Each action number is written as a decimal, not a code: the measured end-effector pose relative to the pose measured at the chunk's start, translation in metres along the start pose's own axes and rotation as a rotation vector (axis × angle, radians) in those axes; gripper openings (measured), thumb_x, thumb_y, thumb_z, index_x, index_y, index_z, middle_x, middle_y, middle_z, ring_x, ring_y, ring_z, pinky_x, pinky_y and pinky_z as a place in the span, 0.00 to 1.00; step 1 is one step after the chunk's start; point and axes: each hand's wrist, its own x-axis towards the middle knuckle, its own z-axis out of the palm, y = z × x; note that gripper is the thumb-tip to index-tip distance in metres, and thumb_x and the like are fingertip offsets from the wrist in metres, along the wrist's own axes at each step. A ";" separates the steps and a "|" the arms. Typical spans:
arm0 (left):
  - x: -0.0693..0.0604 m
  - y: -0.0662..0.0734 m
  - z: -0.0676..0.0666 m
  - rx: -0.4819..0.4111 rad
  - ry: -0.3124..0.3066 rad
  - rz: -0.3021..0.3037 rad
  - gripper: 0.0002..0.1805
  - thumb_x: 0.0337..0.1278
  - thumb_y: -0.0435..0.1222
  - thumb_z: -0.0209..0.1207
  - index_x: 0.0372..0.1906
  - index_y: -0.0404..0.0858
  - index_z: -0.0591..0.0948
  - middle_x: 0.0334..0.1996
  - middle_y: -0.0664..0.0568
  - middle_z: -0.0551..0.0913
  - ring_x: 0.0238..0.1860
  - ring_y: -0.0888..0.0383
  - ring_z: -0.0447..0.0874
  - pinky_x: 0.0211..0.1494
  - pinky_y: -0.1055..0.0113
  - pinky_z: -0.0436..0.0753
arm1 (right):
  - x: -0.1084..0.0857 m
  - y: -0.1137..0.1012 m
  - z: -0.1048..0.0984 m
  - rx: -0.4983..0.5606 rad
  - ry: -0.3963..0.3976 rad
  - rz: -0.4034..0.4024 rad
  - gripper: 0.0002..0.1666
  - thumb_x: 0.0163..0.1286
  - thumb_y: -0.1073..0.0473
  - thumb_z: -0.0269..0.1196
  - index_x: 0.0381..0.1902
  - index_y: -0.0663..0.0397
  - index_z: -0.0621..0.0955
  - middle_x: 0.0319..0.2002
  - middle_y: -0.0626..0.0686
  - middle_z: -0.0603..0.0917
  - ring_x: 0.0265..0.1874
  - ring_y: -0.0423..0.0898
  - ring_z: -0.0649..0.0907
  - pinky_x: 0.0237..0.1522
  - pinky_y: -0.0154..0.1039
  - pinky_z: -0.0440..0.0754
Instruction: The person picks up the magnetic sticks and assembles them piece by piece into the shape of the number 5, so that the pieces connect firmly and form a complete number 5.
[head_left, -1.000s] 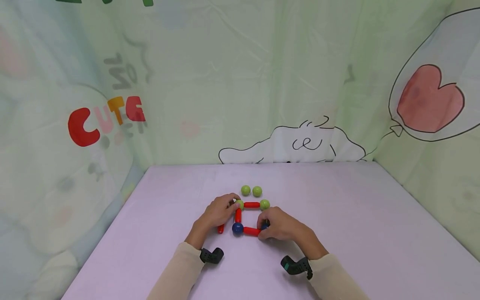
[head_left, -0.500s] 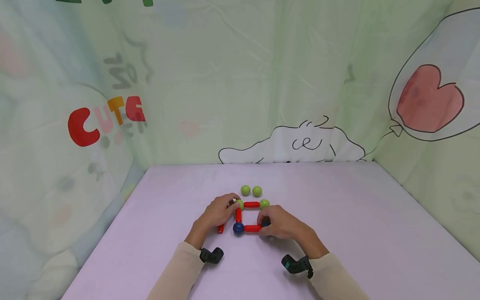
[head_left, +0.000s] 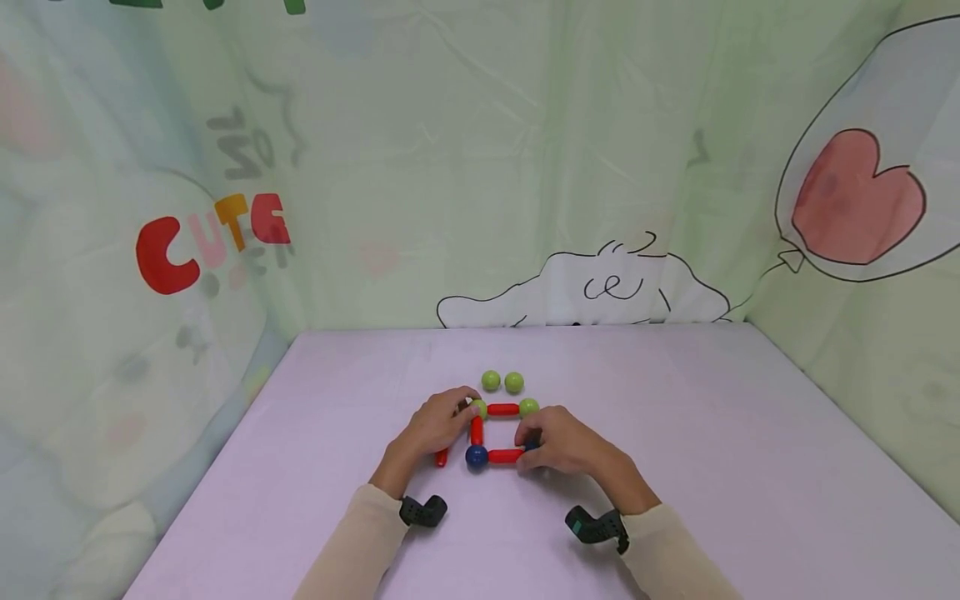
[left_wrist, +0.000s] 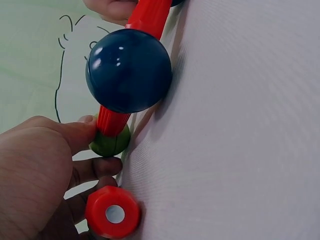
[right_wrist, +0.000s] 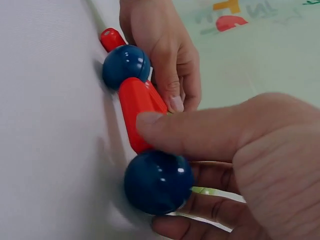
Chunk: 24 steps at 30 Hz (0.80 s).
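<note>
On the table, red building rods and balls form an open-sided square. My left hand (head_left: 441,421) pinches the green ball (left_wrist: 111,145) at its far left corner. A red rod (head_left: 503,410) links that ball to another green ball (head_left: 528,407) at the far right. Another red rod (head_left: 477,431) runs nearer to a blue ball (head_left: 476,457). From there the near red rod (head_left: 505,456) reaches a second blue ball (right_wrist: 159,182), held by my right hand (head_left: 564,442), with the thumb on the rod's end. No rod shows along the right side.
Two loose green balls, one on the left (head_left: 491,380) and one on the right (head_left: 513,382), lie beyond the square. A loose red rod (left_wrist: 113,212) lies beside the left hand, its end showing a pale disc. Printed cloth (head_left: 375,167) hangs behind the lilac table (head_left: 675,400).
The near red rod and its right blue ball have swung slightly away from me, so the rod now lies level. My right hand has moved up slightly with them. The left hand stays put.
</note>
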 end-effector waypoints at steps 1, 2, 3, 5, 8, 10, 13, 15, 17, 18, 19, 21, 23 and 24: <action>0.000 0.000 0.000 0.001 0.000 -0.001 0.14 0.75 0.46 0.55 0.59 0.50 0.80 0.43 0.55 0.82 0.40 0.58 0.77 0.45 0.58 0.78 | 0.000 0.000 -0.001 0.008 0.006 0.005 0.09 0.60 0.58 0.76 0.35 0.46 0.85 0.32 0.44 0.82 0.35 0.45 0.78 0.40 0.40 0.81; 0.000 0.000 0.000 0.002 -0.001 -0.002 0.14 0.75 0.46 0.55 0.59 0.50 0.80 0.43 0.55 0.82 0.40 0.58 0.77 0.45 0.58 0.78 | -0.001 0.001 -0.003 0.017 0.017 0.008 0.08 0.62 0.57 0.75 0.35 0.46 0.85 0.32 0.44 0.82 0.34 0.45 0.79 0.39 0.40 0.81; -0.001 0.000 0.000 0.003 -0.001 -0.003 0.14 0.75 0.46 0.55 0.59 0.50 0.80 0.43 0.55 0.82 0.40 0.58 0.77 0.45 0.59 0.78 | -0.002 0.001 -0.005 0.024 0.031 0.010 0.06 0.63 0.57 0.73 0.36 0.46 0.85 0.32 0.45 0.82 0.34 0.46 0.79 0.38 0.40 0.80; -0.001 0.001 0.000 0.002 -0.002 -0.001 0.14 0.75 0.45 0.55 0.59 0.50 0.80 0.42 0.55 0.82 0.40 0.57 0.77 0.45 0.59 0.78 | -0.003 0.002 -0.010 0.024 0.066 0.006 0.05 0.65 0.56 0.71 0.38 0.48 0.86 0.32 0.45 0.82 0.35 0.46 0.79 0.37 0.40 0.79; -0.001 0.002 -0.001 -0.001 -0.003 -0.005 0.14 0.75 0.45 0.56 0.59 0.49 0.80 0.42 0.55 0.82 0.40 0.57 0.77 0.44 0.59 0.78 | -0.006 0.003 -0.016 0.011 0.122 0.000 0.07 0.66 0.57 0.70 0.41 0.50 0.87 0.33 0.44 0.82 0.38 0.46 0.78 0.39 0.40 0.78; -0.001 0.002 -0.001 -0.006 -0.004 -0.008 0.14 0.75 0.45 0.56 0.59 0.49 0.80 0.42 0.55 0.82 0.40 0.57 0.77 0.44 0.59 0.77 | -0.007 0.004 -0.020 0.002 0.145 0.005 0.08 0.67 0.58 0.70 0.43 0.51 0.87 0.34 0.44 0.82 0.38 0.46 0.78 0.40 0.40 0.78; -0.002 0.002 -0.001 -0.010 -0.008 -0.016 0.15 0.75 0.46 0.55 0.59 0.49 0.80 0.42 0.55 0.82 0.40 0.57 0.77 0.45 0.59 0.77 | -0.007 0.006 -0.023 -0.004 0.164 0.015 0.08 0.67 0.59 0.69 0.44 0.50 0.87 0.35 0.45 0.82 0.39 0.45 0.78 0.41 0.40 0.78; -0.002 0.002 -0.001 -0.007 -0.010 -0.017 0.15 0.75 0.46 0.55 0.59 0.49 0.79 0.43 0.55 0.82 0.40 0.57 0.77 0.45 0.59 0.78 | -0.008 0.008 -0.025 -0.009 0.167 0.021 0.07 0.68 0.60 0.68 0.44 0.50 0.87 0.35 0.45 0.82 0.38 0.45 0.78 0.40 0.40 0.78; -0.002 0.002 -0.001 -0.010 -0.008 -0.012 0.15 0.75 0.45 0.55 0.59 0.48 0.79 0.43 0.54 0.82 0.40 0.56 0.77 0.45 0.58 0.78 | -0.008 0.009 -0.027 -0.013 0.170 0.019 0.07 0.68 0.61 0.67 0.43 0.50 0.87 0.35 0.45 0.82 0.38 0.45 0.78 0.41 0.40 0.79; -0.002 0.002 -0.001 -0.011 -0.007 -0.011 0.15 0.74 0.45 0.56 0.59 0.48 0.80 0.43 0.54 0.82 0.40 0.56 0.77 0.45 0.58 0.78 | -0.008 0.010 -0.028 -0.017 0.167 0.016 0.07 0.68 0.62 0.67 0.43 0.51 0.87 0.35 0.45 0.83 0.38 0.45 0.78 0.41 0.41 0.80; -0.002 0.002 -0.001 -0.014 -0.005 -0.010 0.15 0.74 0.45 0.56 0.59 0.48 0.80 0.42 0.54 0.82 0.40 0.56 0.77 0.45 0.58 0.78 | -0.009 0.010 -0.030 -0.017 0.163 0.013 0.07 0.68 0.63 0.66 0.44 0.52 0.87 0.35 0.46 0.83 0.38 0.46 0.78 0.41 0.41 0.80; -0.002 0.002 -0.001 -0.019 -0.003 -0.008 0.15 0.74 0.45 0.56 0.59 0.48 0.80 0.42 0.54 0.82 0.40 0.56 0.77 0.45 0.58 0.78 | -0.010 0.011 -0.032 -0.024 0.154 0.008 0.09 0.68 0.67 0.65 0.44 0.54 0.86 0.36 0.48 0.84 0.38 0.46 0.78 0.42 0.42 0.81; -0.002 0.002 -0.001 -0.020 -0.005 -0.007 0.15 0.74 0.45 0.56 0.59 0.48 0.80 0.42 0.54 0.81 0.40 0.56 0.77 0.45 0.58 0.78 | -0.011 0.013 -0.034 -0.027 0.140 0.015 0.11 0.66 0.70 0.63 0.44 0.55 0.86 0.37 0.50 0.84 0.38 0.47 0.78 0.42 0.42 0.81; -0.002 0.002 -0.001 -0.021 -0.005 -0.011 0.15 0.74 0.45 0.56 0.59 0.48 0.80 0.42 0.54 0.81 0.40 0.56 0.77 0.45 0.58 0.78 | -0.011 0.014 -0.035 -0.029 0.132 0.020 0.12 0.65 0.72 0.63 0.44 0.56 0.86 0.38 0.51 0.84 0.38 0.47 0.78 0.42 0.42 0.81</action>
